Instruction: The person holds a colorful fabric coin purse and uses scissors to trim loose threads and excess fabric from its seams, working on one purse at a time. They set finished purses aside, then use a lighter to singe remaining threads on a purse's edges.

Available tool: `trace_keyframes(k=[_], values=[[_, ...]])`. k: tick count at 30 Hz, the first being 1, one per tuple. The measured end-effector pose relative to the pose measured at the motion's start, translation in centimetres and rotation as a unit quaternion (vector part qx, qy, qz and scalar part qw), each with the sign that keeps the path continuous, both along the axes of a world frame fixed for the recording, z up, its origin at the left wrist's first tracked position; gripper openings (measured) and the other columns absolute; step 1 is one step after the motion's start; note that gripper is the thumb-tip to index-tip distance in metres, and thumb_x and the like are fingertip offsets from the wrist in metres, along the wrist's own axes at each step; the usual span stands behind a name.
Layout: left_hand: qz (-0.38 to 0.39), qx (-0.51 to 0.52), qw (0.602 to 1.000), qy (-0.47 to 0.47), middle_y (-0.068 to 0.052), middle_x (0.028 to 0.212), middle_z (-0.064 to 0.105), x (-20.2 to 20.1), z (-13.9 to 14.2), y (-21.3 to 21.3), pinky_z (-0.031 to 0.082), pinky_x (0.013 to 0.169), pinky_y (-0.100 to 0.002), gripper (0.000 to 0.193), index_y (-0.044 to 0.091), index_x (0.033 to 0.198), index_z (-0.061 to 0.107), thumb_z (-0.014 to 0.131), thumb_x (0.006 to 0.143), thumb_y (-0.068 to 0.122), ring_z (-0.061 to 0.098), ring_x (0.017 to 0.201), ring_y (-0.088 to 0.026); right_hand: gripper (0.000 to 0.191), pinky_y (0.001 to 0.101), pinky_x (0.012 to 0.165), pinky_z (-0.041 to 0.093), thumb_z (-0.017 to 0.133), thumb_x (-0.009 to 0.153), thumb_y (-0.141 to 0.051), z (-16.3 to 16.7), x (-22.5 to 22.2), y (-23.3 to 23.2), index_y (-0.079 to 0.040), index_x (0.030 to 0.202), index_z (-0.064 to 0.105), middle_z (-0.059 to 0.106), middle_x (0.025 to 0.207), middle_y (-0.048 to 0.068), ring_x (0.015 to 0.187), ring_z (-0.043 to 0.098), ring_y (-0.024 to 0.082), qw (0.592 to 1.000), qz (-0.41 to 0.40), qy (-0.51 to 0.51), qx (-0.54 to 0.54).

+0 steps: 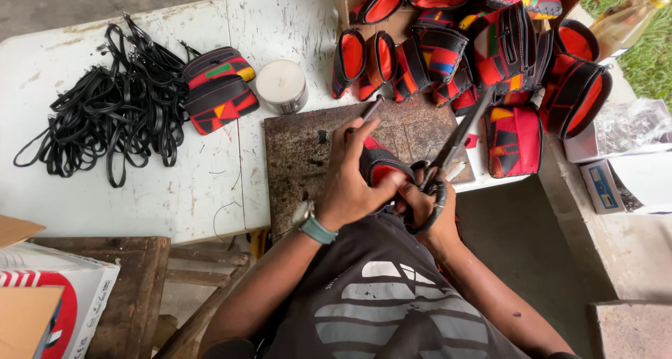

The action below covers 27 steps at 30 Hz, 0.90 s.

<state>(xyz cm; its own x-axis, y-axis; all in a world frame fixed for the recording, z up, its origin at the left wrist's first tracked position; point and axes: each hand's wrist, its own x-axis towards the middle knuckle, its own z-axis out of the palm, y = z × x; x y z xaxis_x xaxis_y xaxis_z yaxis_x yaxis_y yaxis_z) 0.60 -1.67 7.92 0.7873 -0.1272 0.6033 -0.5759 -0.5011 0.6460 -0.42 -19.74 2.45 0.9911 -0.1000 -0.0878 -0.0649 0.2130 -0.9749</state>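
Note:
My left hand grips a small black pouch with a red lining, held over the near edge of a worn brown work board. My right hand is closed on the handles of large dark scissors, whose blades point up and to the right, away from the pouch. The two hands touch at the pouch. A watch with a teal strap sits on my left wrist.
A pile of black straps lies at the left of the white table, beside two patterned pouches and a round metal tin. Several red and black pouches crowd the back right. Cardboard boxes stand lower left.

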Motion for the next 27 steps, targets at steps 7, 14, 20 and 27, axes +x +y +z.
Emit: trace_keyframes(k=[7,14,20,27], values=[[-0.144,0.115,0.957,0.223,-0.025,0.134,0.046,-0.5,0.1,1.4,0.050,0.103,-0.045,0.073,0.005,0.140,0.051,0.079,0.073,0.018,0.058,0.118,-0.043,0.031,0.0223,0.065,0.044,0.079,0.079,0.000,-1.6,-1.5,-0.8,-0.005,0.102,0.057,0.053,0.080,-0.002,0.072,0.050,0.005,0.967,0.069,-0.142,-0.199],[-0.201,0.031,0.973,0.106,-0.025,0.146,0.041,-2.2,-1.2,3.0,0.044,0.114,-0.047,0.085,-0.004,0.148,0.043,0.071,0.068,0.010,0.050,0.136,-0.048,0.023,0.0221,0.068,0.049,0.077,0.079,0.002,-1.9,-0.6,-0.6,-0.004,0.095,0.062,0.063,0.081,0.000,0.075,0.056,0.006,0.953,0.046,-0.101,-0.282],[-0.181,0.025,0.961,0.209,-0.018,0.139,0.050,-2.5,-1.6,4.6,0.046,0.119,-0.042,0.064,0.002,0.139,0.053,0.069,0.079,0.016,0.055,0.137,-0.036,0.021,0.0251,0.072,0.050,0.074,0.085,0.001,-1.3,-0.3,-0.2,-0.003,0.102,0.063,0.063,0.085,0.002,0.079,0.058,0.008,0.935,0.122,-0.173,-0.285],[-0.161,0.047,0.979,0.120,-0.024,0.134,0.049,-1.5,-2.2,5.2,0.043,0.111,-0.046,0.051,-0.001,0.118,0.063,0.076,0.072,0.019,0.049,0.134,-0.040,0.021,0.0258,0.072,0.051,0.071,0.085,0.001,-0.1,-0.4,-0.2,-0.002,0.103,0.062,0.063,0.086,0.003,0.079,0.059,0.009,0.914,0.165,-0.200,-0.312]])
